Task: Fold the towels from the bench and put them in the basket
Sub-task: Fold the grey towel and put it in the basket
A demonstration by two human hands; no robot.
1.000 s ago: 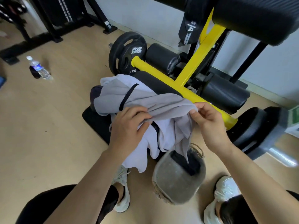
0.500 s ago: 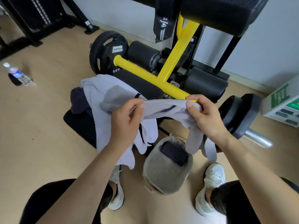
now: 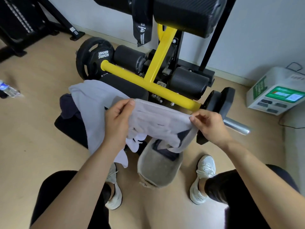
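Bench [image 3: 69, 128]: black pad low on the wood floor, left of centre, under the yellow frame [image 3: 148, 85] of a gym machine. Towel pile [image 3: 92, 103] on the bench: pale grey towel draped over the pad edge toward the person, darker cloth tucked under its left side. Weight plate [image 3: 92, 58] stands behind the pile, second plate at the right end of the yellow bar.

Basket [image 3: 158, 171]: grey felt, on the floor between the two white shoes, mouth tilted up and toward the bench, dark folded cloth inside.

Held towel [image 3: 161, 124]: light grey, stretched in the air above the basket, clear of the bench. Long axis runs left-right, slightly lower at the right; hemmed top edge taut between the hands, the rest hangs down, lower right corner trailing into the basket mouth.

Left hand [image 3: 118, 119]: clenched on the towel's upper left corner, thumb on top of the hem. Right hand [image 3: 209, 123]: pinching the upper right corner between thumb and forefinger.

Water bottle [image 3: 8, 90] lies on the floor far left.
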